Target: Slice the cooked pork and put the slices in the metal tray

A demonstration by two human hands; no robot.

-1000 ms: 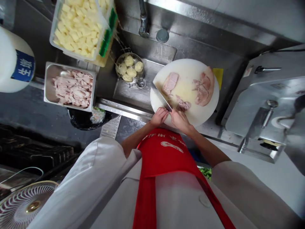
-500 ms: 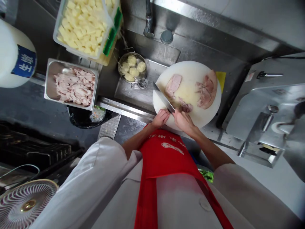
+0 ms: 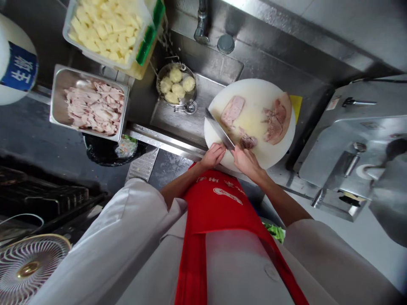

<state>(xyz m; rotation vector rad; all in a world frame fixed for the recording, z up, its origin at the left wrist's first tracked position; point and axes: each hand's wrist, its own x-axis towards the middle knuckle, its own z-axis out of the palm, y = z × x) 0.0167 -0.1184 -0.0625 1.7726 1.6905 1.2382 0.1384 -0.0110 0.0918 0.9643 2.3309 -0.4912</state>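
My right hand [image 3: 246, 161] is wrapped round the handle of a kitchen knife [image 3: 219, 128], whose blade points up and left over the round white cutting board [image 3: 257, 93]. Close to the blade's heel, at the board's near edge, my left hand [image 3: 213, 155] has its fingers bent and pressed together. Whatever lies under those fingers is hidden. On the board rest a pale slab of meat [image 3: 233, 111], a small darker scrap of meat [image 3: 248, 140] beside the knife, and a larger piece of meat with rind [image 3: 277, 120] at the right.
Left of the board is a sink [image 3: 203, 91] with a pot of peeled potatoes [image 3: 177, 84]. A metal pan of sliced meat [image 3: 124, 97] and a tub of cut potatoes [image 3: 103, 29] stand further left. At the right sits a metal slicing machine [image 3: 337, 144].
The view has shifted slightly, so the pan and tub appear further left and higher. Both hands and the knife stay almost in the same place on the board.
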